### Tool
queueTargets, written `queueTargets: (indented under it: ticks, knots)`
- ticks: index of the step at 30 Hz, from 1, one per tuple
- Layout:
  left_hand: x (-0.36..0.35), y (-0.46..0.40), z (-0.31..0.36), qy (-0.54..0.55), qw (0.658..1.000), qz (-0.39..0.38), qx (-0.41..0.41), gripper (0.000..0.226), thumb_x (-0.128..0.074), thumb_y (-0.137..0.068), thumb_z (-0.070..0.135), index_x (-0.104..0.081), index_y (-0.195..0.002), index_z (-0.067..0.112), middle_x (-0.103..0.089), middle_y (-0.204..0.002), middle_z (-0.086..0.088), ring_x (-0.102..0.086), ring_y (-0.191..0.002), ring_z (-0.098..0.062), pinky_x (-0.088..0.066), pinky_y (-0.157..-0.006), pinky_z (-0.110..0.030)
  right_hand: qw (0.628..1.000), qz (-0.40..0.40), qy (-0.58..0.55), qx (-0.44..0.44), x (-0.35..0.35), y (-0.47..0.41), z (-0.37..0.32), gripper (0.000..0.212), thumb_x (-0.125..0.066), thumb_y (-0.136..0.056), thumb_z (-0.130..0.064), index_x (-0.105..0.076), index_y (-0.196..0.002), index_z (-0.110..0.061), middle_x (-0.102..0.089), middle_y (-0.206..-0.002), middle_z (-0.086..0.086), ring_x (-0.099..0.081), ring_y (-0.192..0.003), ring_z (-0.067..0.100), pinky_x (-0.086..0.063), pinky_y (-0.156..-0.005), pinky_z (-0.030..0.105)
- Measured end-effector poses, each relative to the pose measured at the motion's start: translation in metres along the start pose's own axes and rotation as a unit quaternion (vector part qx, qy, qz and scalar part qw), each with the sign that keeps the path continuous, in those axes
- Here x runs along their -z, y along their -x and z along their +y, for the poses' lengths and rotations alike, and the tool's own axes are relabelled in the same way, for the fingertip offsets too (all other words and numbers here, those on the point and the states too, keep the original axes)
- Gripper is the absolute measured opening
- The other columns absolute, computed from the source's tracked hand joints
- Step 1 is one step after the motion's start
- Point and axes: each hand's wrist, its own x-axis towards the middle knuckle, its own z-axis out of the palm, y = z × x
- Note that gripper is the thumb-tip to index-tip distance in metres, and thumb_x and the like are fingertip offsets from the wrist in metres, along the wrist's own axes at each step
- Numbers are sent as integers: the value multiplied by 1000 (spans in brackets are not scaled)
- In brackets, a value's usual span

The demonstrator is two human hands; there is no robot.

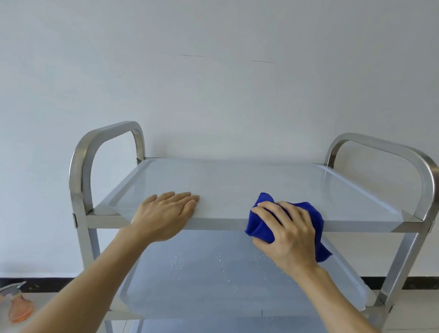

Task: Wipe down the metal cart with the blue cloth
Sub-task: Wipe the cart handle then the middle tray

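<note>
- Left hand [165, 212]: flat, fingers straight, resting on near edge of shiny three-shelf metal cart [238, 184], grasping nothing.
- Right hand [285, 232]: curled, clutching bunched blue cloth [259, 224] at same near edge.

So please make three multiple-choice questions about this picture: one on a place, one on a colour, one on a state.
1. Where is the cloth?
A. top shelf front edge
B. floor
C. on a handle

2. What colour is the cloth?
A. red
B. blue
C. green

3. How is the left hand?
A. flat on the shelf
B. gripping a handle
C. holding a plate

Answers:
1 A: the right hand grips the cloth at the front edge of the cart's top shelf.
2 B: it is plainly blue.
3 A: the left hand lies with straight fingers.
</note>
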Motion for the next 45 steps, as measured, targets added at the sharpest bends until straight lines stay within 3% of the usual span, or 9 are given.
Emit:
queueTargets:
  ticks: [7, 11, 13, 18, 23, 29, 34, 40, 45]
  knots:
    - [11, 17, -31, 1, 999, 41, 32, 46, -16, -103, 45, -40, -141, 50, -39, -148, 29, -39, -136, -7, -30, -108, -32, 1000, -1, -15, 4, -15, -12, -54, 36, -68, -74, -26, -71, -110, -26, -69, -115, -11, -64, -101, 25, -46, -85, 42]
    - [22, 11, -38, -71, 991, 100, 61, 37, -25, -97, 44, -61, -99, 33, -66, -107, 12, -58, -98, -19, -39, -86, -38, 999, -23, -27, 2, -17, -20, -86, 36, -66, -76, -27, -69, -112, -27, -67, -118, -12, -62, -102, 24, -45, -84, 41]
    - [26, -2, -37, -54, 988, 125, 71, 34, -34, -97, 46, -62, -88, 29, -65, -98, 7, -59, -98, -22, -38, -87, -39, 998, -48, -36, 3, -18, -27, -101, 40, -66, -75, -28, -66, -115, -28, -65, -121, -12, -60, -103, 24, -45, -84, 41]
    - [6, -17, -21, 40, 986, 154, 55, 25, -39, -99, 36, -63, -108, 35, -61, -121, 9, -54, -109, -21, -35, -93, -38, 989, -100, -86, 68, -20, -41, -105, 52, -67, -76, -32, -61, -127, -28, -60, -132, -11, -60, -106, 21, -47, -83, 38]
    - [6, -15, -40, 74, 986, 129, 81, 30, -34, -99, 40, -63, -103, 36, -61, -115, 11, -53, -101, -18, -33, -82, -34, 994, -68, -67, 53, -2, -20, -31, 55, -73, -67, -34, -69, -121, -28, -64, -132, -11, -65, -107, 20, -49, -85, 38]
    - [0, -15, -22, 10, 983, 164, 78, 31, -30, -99, 36, -60, -98, 29, -61, -102, 6, -55, -96, -21, -38, -82, -35, 998, -61, -2, -16, 21, 14, 54, 53, -79, -67, -26, -69, -120, -24, -66, -129, -6, -63, -112, 24, -45, -92, 42]
    - [-2, -17, -19, 7, 980, 178, 88, 32, -29, -99, 35, -60, -97, 30, -60, -100, 7, -55, -94, -21, -39, -80, -35, 999, -29, -15, -2, 1, -2, 3, 46, -75, -68, -30, -72, -114, -23, -68, -125, -6, -65, -106, 28, -48, -89, 45]
    - [-2, -17, -23, 20, 980, 172, 98, 31, -29, -96, 35, -60, -97, 35, -61, -104, 11, -53, -93, -19, -35, -76, -33, 994, -68, -82, 28, -29, -36, -98, 44, -69, -72, -30, -68, -116, -24, -66, -124, -8, -62, -102, 25, -48, -85, 43]
    - [2, -13, -30, 50, 981, 159, 102, 31, -30, -98, 37, -61, -100, 41, -60, -113, 16, -46, -91, -13, -34, -78, -34, 992, -62, -76, 83, -15, -32, -65, 49, -67, -72, -24, -69, -121, -26, -65, -130, -9, -65, -102, 21, -50, -82, 38]
